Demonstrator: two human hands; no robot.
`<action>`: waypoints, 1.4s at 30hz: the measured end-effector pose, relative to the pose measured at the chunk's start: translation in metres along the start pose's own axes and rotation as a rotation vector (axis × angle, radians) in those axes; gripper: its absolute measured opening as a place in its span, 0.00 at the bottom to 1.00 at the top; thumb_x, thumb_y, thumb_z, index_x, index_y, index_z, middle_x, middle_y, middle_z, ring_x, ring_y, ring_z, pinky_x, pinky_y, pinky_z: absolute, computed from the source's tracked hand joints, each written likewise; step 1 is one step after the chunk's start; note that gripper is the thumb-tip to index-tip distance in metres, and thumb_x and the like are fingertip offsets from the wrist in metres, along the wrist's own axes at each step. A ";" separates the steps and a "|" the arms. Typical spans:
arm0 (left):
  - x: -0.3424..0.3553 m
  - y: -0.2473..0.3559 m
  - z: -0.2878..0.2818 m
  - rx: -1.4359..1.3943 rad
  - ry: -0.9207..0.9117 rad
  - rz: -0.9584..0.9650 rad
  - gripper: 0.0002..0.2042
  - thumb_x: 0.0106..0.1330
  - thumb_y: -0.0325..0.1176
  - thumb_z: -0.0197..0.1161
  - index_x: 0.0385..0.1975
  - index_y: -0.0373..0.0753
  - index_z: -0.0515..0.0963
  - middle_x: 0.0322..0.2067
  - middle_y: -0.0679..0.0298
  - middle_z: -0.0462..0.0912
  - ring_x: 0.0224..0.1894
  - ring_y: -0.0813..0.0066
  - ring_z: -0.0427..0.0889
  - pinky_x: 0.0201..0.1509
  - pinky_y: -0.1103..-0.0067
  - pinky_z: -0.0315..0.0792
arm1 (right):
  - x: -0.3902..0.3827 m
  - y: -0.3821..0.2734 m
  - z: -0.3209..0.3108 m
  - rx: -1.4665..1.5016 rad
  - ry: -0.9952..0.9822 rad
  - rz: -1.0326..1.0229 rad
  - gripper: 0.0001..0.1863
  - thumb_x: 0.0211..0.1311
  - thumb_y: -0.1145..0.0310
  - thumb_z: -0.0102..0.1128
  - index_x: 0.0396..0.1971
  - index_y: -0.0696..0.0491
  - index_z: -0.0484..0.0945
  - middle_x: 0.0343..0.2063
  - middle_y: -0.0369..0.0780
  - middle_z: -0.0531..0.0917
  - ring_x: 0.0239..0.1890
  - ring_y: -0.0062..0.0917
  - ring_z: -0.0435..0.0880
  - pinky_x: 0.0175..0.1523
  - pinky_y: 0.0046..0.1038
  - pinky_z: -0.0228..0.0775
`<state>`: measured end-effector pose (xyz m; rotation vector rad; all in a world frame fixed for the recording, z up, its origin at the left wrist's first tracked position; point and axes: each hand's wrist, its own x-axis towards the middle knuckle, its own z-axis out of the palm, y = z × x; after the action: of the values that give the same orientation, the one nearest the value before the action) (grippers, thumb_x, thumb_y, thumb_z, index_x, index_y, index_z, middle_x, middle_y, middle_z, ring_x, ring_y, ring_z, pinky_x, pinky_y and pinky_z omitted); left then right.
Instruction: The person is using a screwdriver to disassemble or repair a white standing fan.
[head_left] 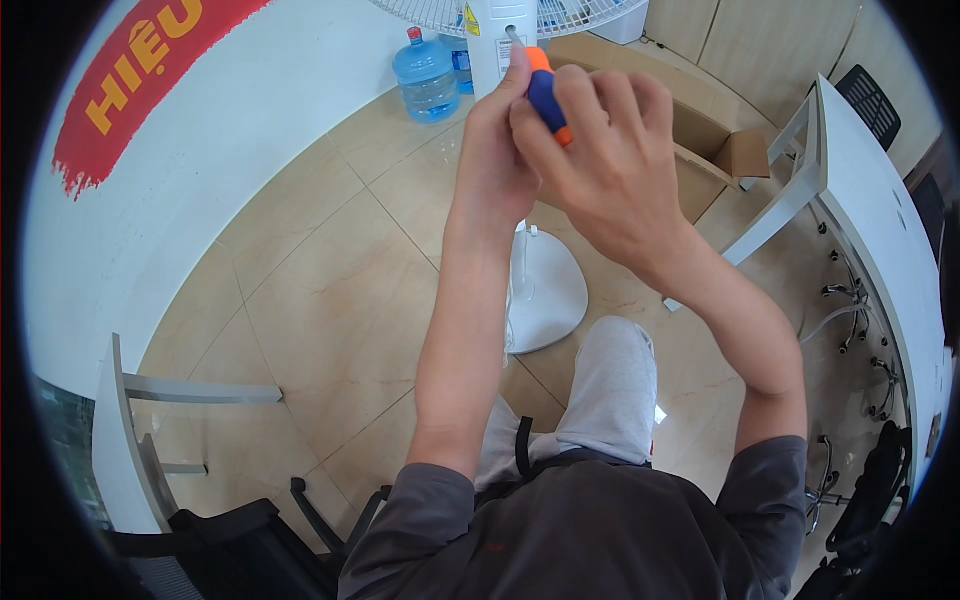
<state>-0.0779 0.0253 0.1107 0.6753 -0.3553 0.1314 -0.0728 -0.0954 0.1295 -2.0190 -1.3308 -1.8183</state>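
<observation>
A screwdriver [545,98] with a blue and orange handle is gripped in my right hand [622,165], fingers curled round the handle. Its metal shaft slants up to a hole in the white housing of a standing fan [489,62]. Against that housing, just below the hole, is my left hand [497,150]. The left thumb points up beside the shaft, and the other fingers are mostly hidden behind the fan and my right hand. Below my wrists, the fan's white base [555,290] stands on the floor.
The fan's wire guard [590,15] spreads across the top edge. Blue water bottles [425,80] stand by the wall. An opened cardboard box [700,140] lies behind my right hand. A white desk [880,230] curves along the right, and a black chair [250,550] is at lower left.
</observation>
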 end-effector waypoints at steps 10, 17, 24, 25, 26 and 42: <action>-0.001 0.005 -0.005 -0.151 -0.030 -0.103 0.15 0.69 0.42 0.51 0.42 0.34 0.71 0.35 0.61 0.77 0.36 0.75 0.77 0.34 0.81 0.74 | -0.005 -0.011 -0.014 0.188 -0.119 0.326 0.19 0.45 0.72 0.60 0.41 0.55 0.71 0.33 0.41 0.71 0.30 0.30 0.72 0.38 0.33 0.63; 0.004 -0.007 -0.018 -0.380 -0.082 -0.090 0.14 0.71 0.38 0.47 0.46 0.33 0.68 0.40 0.59 0.75 0.40 0.69 0.75 0.33 0.84 0.74 | -0.007 -0.010 -0.016 0.108 -0.213 0.289 0.20 0.47 0.74 0.59 0.43 0.59 0.69 0.26 0.39 0.70 0.25 0.26 0.73 0.29 0.27 0.62; 0.007 -0.015 -0.010 -0.564 -0.254 -0.101 0.18 0.70 0.43 0.48 0.47 0.33 0.68 0.42 0.60 0.75 0.41 0.67 0.76 0.48 0.72 0.71 | -0.005 -0.019 -0.009 0.212 -0.049 0.336 0.17 0.47 0.73 0.59 0.40 0.52 0.72 0.30 0.40 0.73 0.25 0.26 0.74 0.20 0.21 0.66; 0.005 -0.012 -0.009 -0.498 -0.241 -0.086 0.18 0.70 0.44 0.48 0.47 0.34 0.69 0.41 0.60 0.76 0.41 0.67 0.76 0.49 0.71 0.71 | -0.005 -0.018 -0.009 0.184 -0.042 0.321 0.16 0.46 0.73 0.59 0.39 0.52 0.72 0.30 0.40 0.73 0.25 0.27 0.74 0.19 0.21 0.66; 0.003 -0.009 -0.008 -0.408 -0.213 -0.069 0.19 0.69 0.45 0.48 0.47 0.34 0.70 0.41 0.59 0.76 0.42 0.66 0.77 0.49 0.69 0.70 | -0.004 -0.018 -0.008 0.157 -0.034 0.306 0.16 0.46 0.73 0.59 0.38 0.51 0.73 0.31 0.40 0.73 0.26 0.27 0.74 0.19 0.21 0.66; 0.010 0.002 -0.015 -0.418 -0.240 -0.149 0.17 0.69 0.35 0.51 0.48 0.27 0.68 0.40 0.54 0.77 0.42 0.66 0.80 0.49 0.71 0.76 | -0.001 -0.021 -0.018 0.415 -0.088 0.385 0.18 0.45 0.79 0.57 0.41 0.58 0.73 0.39 0.49 0.69 0.35 0.37 0.74 0.29 0.30 0.73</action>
<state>-0.0647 0.0363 0.1045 0.3004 -0.5428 -0.1653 -0.0999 -0.0943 0.1240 -1.9677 -1.1229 -1.1911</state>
